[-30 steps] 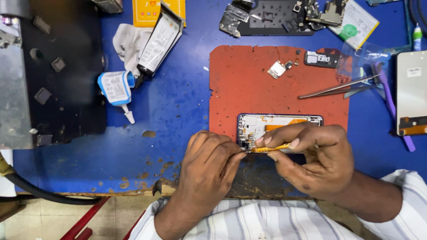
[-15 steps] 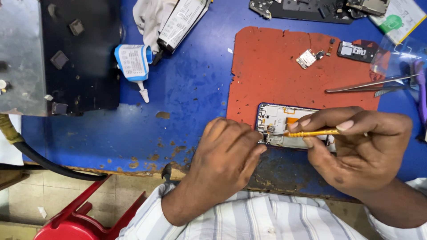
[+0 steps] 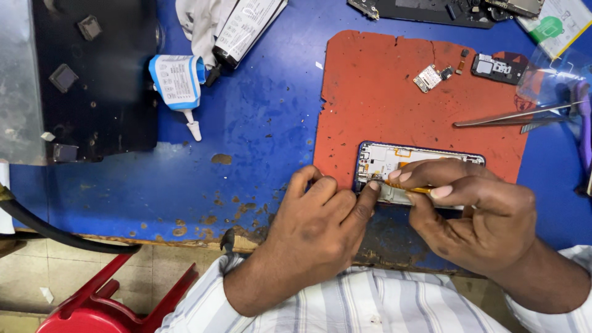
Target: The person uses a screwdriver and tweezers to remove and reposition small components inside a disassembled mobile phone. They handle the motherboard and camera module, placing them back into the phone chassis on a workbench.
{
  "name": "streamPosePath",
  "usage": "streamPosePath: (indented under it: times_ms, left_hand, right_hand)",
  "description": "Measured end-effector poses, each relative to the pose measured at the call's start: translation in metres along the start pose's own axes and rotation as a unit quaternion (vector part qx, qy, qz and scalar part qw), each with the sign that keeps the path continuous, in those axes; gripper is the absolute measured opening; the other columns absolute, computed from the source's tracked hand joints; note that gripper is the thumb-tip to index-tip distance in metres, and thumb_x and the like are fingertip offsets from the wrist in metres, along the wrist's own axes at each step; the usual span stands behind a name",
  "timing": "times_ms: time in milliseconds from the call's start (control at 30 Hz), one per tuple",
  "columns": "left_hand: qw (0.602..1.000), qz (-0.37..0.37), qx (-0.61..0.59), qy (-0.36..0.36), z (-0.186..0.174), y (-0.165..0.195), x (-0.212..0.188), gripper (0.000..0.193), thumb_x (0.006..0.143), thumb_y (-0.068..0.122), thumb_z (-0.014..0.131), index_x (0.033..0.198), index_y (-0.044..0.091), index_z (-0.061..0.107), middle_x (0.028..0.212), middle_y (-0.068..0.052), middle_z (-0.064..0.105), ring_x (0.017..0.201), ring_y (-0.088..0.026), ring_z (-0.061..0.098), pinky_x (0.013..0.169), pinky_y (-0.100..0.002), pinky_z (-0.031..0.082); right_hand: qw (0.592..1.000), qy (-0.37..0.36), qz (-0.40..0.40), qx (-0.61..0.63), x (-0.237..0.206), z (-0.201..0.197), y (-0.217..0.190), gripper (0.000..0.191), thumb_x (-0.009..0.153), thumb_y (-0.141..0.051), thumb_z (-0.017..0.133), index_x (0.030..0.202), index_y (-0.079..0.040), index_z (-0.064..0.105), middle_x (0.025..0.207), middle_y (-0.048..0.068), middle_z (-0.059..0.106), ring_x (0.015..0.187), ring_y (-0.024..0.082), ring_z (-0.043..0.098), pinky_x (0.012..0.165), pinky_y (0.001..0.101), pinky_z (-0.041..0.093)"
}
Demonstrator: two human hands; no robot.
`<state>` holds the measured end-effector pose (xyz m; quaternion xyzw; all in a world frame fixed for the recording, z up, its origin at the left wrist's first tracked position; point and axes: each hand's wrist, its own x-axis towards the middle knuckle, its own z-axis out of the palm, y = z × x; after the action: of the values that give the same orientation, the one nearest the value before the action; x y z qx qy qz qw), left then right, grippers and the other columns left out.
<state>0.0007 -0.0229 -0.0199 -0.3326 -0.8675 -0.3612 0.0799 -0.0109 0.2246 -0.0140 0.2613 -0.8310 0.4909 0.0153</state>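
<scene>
Nearest the camera: striped shirt sleeves, then both hands at the front edge of the blue worktable [image 3: 246,123]. Left hand [image 3: 320,216] is curled, fingertips pressed on the lower left corner of the opened phone frame [image 3: 382,161], bracing it; it grasps nothing. Right hand [image 3: 475,213] pinches a thin yellow-handled tool [image 3: 410,188] between thumb and fingers; the tip meets the frame's lower left area, just beside the left fingertips. The phone frame lies flat on the red mat [image 3: 382,92], at its near edge, inner side up. Farther on the mat: a small circuit board [image 3: 427,78], a dark module [image 3: 493,66], metal tweezers [image 3: 505,116] at the right. Left of the mat: a white-and-blue glue tube [image 3: 179,83]. Far edge: a battery [image 3: 246,28] on a white cloth [image 3: 194,24].
</scene>
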Motion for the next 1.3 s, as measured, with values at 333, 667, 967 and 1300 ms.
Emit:
streamPosePath:
  times_ms: [333,667,967,1300]
  left_hand:
    - [1.000,-0.003,-0.001,-0.005,-0.001,0.000,0.000,0.043,0.091,0.006,0.072,0.130,-0.011,0.066,0.081,-0.005,0.051,0.083,-0.022,0.049,0.090,-0.046,0.044]
    - [1.000,0.001,0.009,0.021,-0.003,0.001,-0.004,0.039,0.091,0.007,0.069,0.126,-0.009,0.069,0.079,-0.005,0.052,0.084,-0.022,0.051,0.090,-0.045,0.043]
    - [0.999,-0.005,-0.010,0.046,-0.004,0.004,-0.002,0.036,0.087,0.008,0.071,0.121,-0.007,0.071,0.078,-0.005,0.053,0.084,-0.023,0.052,0.087,-0.044,0.042]
    - [0.999,-0.009,-0.008,0.042,-0.003,0.010,0.003,0.030,0.080,0.007,0.072,0.109,-0.003,0.073,0.074,-0.004,0.050,0.080,-0.023,0.052,0.087,-0.044,0.040]
  right_hand:
    - [0.988,-0.095,0.002,-0.121,0.021,-0.006,-0.015,0.032,0.084,0.000,0.077,0.092,-0.010,0.047,0.111,0.010,0.075,0.091,0.019,0.076,0.070,0.0285,0.061]
    - [0.936,-0.184,-0.011,-0.301,0.056,-0.016,-0.048,0.024,0.088,-0.028,0.080,0.097,-0.011,0.067,0.086,0.000,0.070,0.075,0.021,0.071,0.067,0.0372,0.057]
    - [0.939,-0.180,0.039,-0.291,0.067,-0.008,-0.063,0.015,0.081,-0.020,0.079,0.088,-0.008,0.073,0.080,0.004,0.074,0.073,0.022,0.073,0.063,0.0359,0.058]
    - [0.963,-0.184,-0.009,-0.194,0.063,-0.009,-0.060,0.024,0.082,-0.010,0.072,0.104,-0.003,0.067,0.091,0.006,0.075,0.078,0.025,0.076,0.064,0.0348,0.062]
